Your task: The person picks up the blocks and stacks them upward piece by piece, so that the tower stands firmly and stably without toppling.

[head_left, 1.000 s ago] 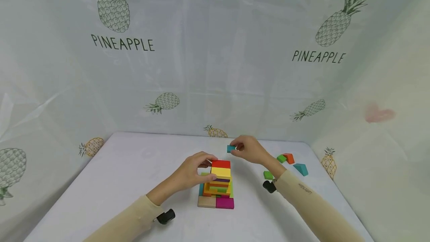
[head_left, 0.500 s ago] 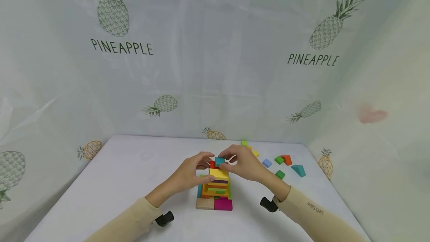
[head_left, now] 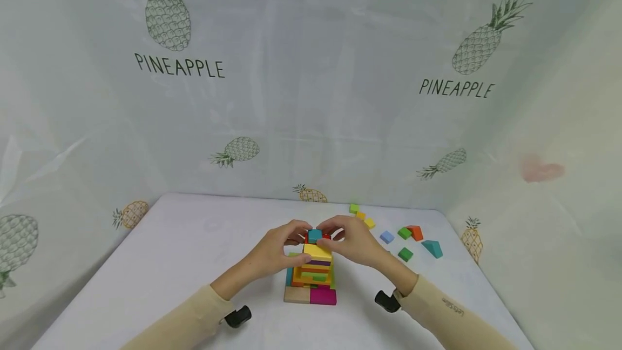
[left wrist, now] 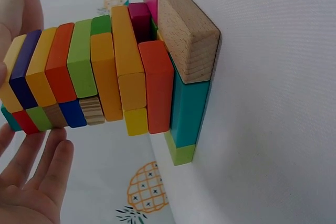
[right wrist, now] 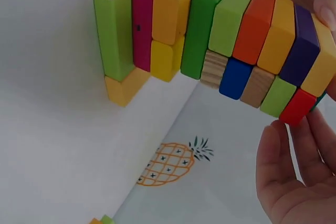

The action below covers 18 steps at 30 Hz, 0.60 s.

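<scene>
A tower of coloured wooden blocks stands at the middle of the white table, on flat blocks including a plain wood block and a magenta block. My left hand grips its upper part from the left, thumb at the front by the top yellow block and fingers towards the back. From the right, my right hand pinches a small teal block between thumb and fingers. That block sits over the red block at the tower's top rear, its right side partly covered by fingers.
Loose blocks lie to the right: a teal wedge, an orange-red block, a green block, a light blue block and a yellow block. A pineapple-print sheet hangs behind the table.
My right hand has brought the teal block left and down from beyond the tower onto its top, then slightly further left. My left hand stays at the tower.
</scene>
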### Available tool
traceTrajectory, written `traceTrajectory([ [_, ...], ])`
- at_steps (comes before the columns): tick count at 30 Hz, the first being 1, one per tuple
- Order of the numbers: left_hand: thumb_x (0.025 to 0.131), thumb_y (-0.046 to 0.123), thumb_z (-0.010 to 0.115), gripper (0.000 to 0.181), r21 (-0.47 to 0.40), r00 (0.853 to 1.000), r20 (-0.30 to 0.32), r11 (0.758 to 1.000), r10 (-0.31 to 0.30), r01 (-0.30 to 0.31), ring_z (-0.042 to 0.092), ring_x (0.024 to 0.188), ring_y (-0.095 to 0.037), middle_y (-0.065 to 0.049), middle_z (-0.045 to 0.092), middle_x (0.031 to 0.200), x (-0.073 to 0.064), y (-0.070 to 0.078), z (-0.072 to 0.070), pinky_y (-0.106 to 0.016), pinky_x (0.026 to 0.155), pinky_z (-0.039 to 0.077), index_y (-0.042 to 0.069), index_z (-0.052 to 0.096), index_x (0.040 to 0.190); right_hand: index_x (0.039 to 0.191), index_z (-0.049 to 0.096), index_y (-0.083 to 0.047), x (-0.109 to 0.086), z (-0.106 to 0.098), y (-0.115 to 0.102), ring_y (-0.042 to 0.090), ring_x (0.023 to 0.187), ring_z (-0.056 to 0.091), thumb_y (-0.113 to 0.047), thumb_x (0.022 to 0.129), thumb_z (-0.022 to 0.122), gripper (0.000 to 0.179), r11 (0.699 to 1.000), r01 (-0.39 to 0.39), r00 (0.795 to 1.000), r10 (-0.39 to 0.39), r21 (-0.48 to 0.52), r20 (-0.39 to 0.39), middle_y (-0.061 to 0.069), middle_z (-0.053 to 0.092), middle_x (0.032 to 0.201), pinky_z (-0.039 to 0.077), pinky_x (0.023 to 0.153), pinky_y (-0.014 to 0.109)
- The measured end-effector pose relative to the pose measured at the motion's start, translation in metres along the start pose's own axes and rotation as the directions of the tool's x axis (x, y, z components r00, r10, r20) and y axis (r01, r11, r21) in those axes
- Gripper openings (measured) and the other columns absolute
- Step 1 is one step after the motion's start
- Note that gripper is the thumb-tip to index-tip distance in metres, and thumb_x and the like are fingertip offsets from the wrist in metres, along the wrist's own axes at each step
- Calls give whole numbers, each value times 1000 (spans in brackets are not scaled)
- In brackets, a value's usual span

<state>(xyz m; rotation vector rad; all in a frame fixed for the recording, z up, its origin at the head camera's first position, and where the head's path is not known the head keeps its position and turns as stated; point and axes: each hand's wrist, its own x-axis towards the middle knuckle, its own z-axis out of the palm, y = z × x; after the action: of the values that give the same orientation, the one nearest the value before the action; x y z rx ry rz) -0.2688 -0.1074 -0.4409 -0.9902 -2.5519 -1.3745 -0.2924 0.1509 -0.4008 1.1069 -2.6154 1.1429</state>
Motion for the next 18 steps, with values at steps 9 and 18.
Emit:
traceTrajectory([
  [9, 95, 36, 82, 60, -1, 1000, -2, 1000, 2, -2, 68, 118, -15, 6, 68, 131, -1, -2, 1, -36, 106, 56, 24, 53, 146, 115, 79, -13, 0, 7, 1, 14, 95, 70, -27, 94, 85, 26, 1000, 12, 999, -11, 26, -43, -5, 77, 104, 64, 81, 36],
  [18, 95, 38, 82, 59, 15, 1000, -5, 1000, 6, -6, 68, 118, -15, 6, 68, 131, -1, -4, 1, -37, 105, 57, 25, 54, 146, 114, 79, -16, -1, 9, 2, 11, 93, 69, -27, 93, 85, 25, 1000, -1, 998, 2, 21, -56, -9, 75, 103, 64, 80, 37],
])
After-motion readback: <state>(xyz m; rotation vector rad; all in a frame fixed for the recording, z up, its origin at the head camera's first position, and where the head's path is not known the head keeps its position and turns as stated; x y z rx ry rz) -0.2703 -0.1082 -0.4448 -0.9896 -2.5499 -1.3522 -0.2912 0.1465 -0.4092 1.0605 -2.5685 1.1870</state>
